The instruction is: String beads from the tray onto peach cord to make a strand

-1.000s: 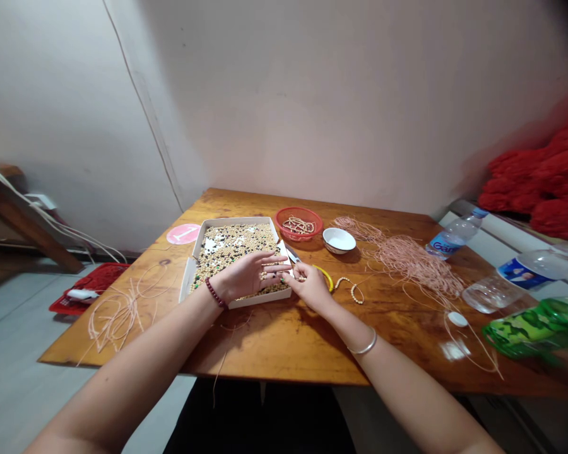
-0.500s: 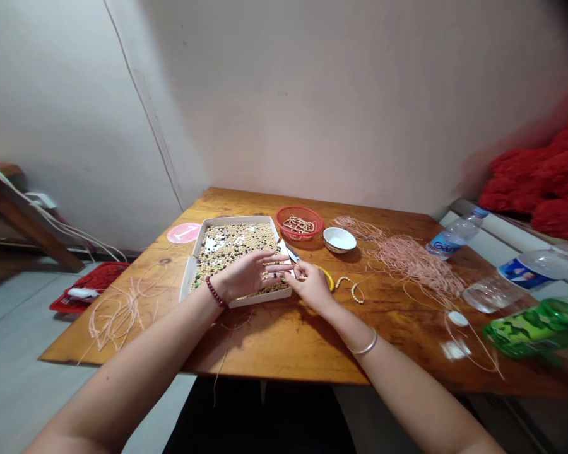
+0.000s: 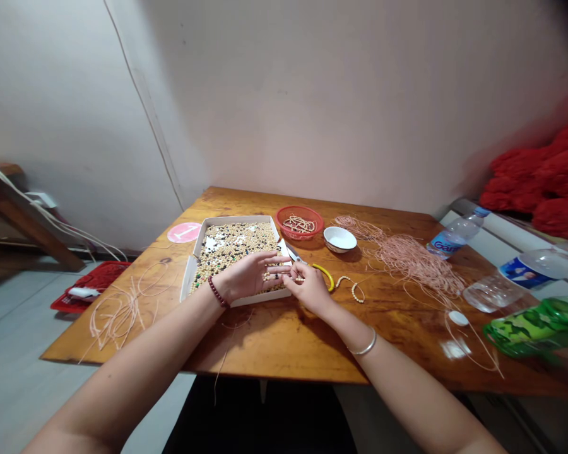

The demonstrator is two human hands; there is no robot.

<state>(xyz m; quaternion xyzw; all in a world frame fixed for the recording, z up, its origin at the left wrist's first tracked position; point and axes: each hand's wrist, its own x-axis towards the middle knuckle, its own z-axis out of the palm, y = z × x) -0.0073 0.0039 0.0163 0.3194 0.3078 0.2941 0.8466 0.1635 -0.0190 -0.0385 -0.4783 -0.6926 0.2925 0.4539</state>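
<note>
On the table (image 3: 284,353) sits a white tray (image 3: 260,298) of beads (image 3: 236,243), side walls running away from the person. Over it, the left hand (image 3: 246,276) spreads open. Near its fingertips, the right hand (image 3: 308,290) pinches tight, contents too small to tell. Scissors (image 3: 293,253) point away, leftward.

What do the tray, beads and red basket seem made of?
Tray: probably matte cardboard, given thin, pale, shineless walls. Beads: perhaps wood, smooth-looking, mostly tan; too small to be sure. Basket: likely smooth plastic, with uniformly red openwork sides.
</note>
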